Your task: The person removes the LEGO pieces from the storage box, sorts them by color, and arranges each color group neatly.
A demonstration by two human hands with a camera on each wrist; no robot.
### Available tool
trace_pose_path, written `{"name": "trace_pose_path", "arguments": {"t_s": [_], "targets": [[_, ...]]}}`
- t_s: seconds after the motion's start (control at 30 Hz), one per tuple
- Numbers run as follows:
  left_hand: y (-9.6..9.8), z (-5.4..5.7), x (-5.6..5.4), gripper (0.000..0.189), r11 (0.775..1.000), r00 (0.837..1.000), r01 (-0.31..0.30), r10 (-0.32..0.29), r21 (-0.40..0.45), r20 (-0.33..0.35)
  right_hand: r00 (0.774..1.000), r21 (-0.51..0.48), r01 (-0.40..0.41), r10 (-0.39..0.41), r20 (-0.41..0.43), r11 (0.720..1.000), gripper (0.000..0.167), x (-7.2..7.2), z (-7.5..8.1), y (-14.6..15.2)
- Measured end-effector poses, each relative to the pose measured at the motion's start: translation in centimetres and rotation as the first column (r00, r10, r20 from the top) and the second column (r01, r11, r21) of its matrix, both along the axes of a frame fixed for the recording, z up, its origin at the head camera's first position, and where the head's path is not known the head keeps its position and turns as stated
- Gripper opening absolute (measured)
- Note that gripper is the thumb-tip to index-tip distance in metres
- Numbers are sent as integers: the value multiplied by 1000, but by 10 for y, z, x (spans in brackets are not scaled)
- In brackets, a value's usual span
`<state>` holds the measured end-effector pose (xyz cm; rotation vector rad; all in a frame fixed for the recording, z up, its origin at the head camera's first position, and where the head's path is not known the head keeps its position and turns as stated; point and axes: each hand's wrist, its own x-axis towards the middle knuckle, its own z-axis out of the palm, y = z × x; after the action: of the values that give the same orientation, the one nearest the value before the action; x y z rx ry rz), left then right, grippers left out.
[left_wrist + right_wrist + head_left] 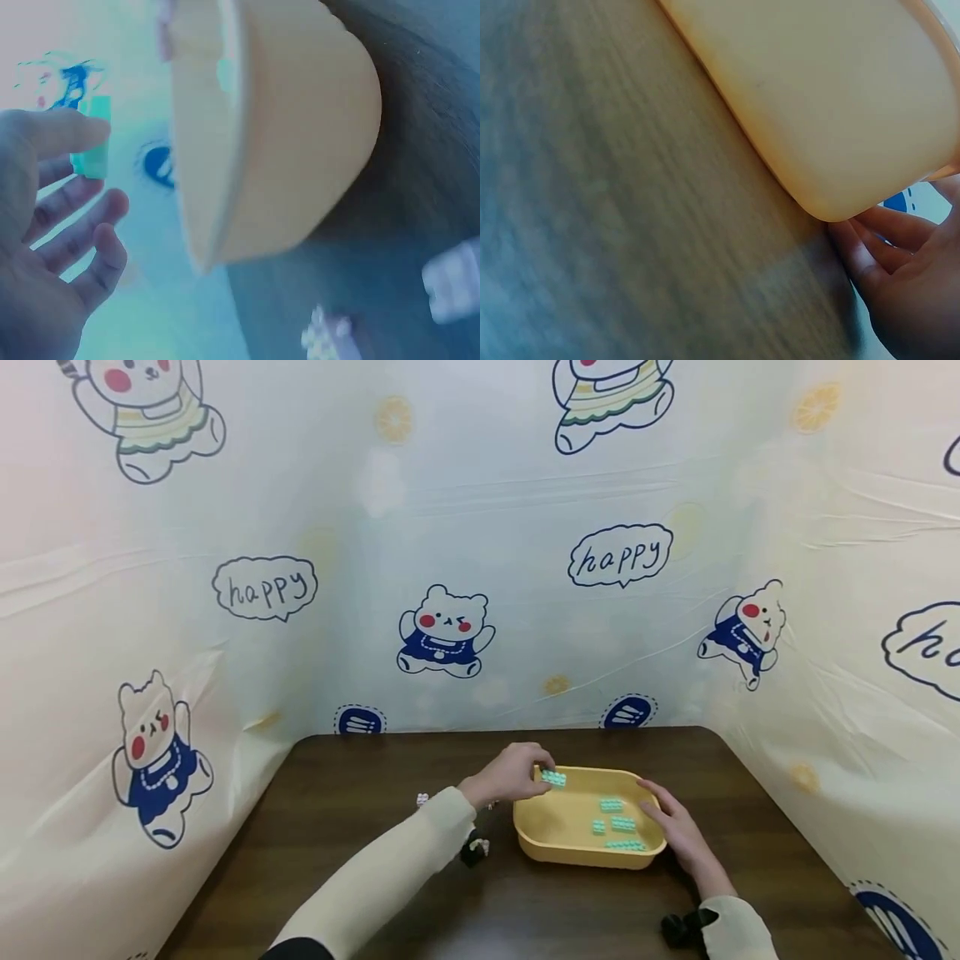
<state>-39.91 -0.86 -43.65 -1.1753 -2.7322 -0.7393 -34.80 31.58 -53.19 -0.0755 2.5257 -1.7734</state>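
Note:
My left hand (513,772) pinches a mint-green toy brick (555,778) with studs over the back left part of a yellow plastic basin (555,853). In the left wrist view the thumb lies across this brick (94,142), and the other fingers are loosely bent. My right hand (681,828) holds the basin at its right side. Fingers (900,229) touch the outer corner of the basin in the right wrist view; the thumb's contact is partly hidden there. Several more green bricks (623,823) lie on the basin floor, toward its right.
Pale pinkish-white bricks (454,281) lie on the dark wooden table (337,827) left of the basin, partly hidden by my left arm in the head view. A printed curtain (450,510) hangs behind the table and along both sides.

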Motion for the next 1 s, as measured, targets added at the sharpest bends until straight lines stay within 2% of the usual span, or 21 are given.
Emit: {"name": "trace_pose_path", "arguments": {"t_s": [0.17, 0.33, 0.5, 0.77, 0.87, 1.0], "targets": [[-47, 5, 10, 17, 986, 998, -19, 10, 163, 55, 1000, 22, -9, 9, -24, 1000, 58, 0, -2, 2], [-88, 0, 22, 19, 975, 996, -48, 31, 218, 80, 999, -18, -16, 15, -38, 1000, 56, 0, -1, 3], [-124, -16, 44, 20, 982, 996, -66, 53, 179, 76, 999, -12, -25, 25, -32, 1000, 56, 1, -1, -1], [-154, -45, 70, 18, 990, 991, -111, 104, 85, 84, 1000, -2, -18, 18, -22, 1000, 57, 4, -1, -1], [-161, -54, 77, 18, 991, 990, -130, 129, 14, 63, 1000, -8, -19, 19, -15, 1000, 57, 5, 0, -1], [-171, -61, 82, 19, 986, 986, -162, 164, -39, 36, 1000, 1, -19, 19, -20, 1000, 57, 4, 1, -2]]}}
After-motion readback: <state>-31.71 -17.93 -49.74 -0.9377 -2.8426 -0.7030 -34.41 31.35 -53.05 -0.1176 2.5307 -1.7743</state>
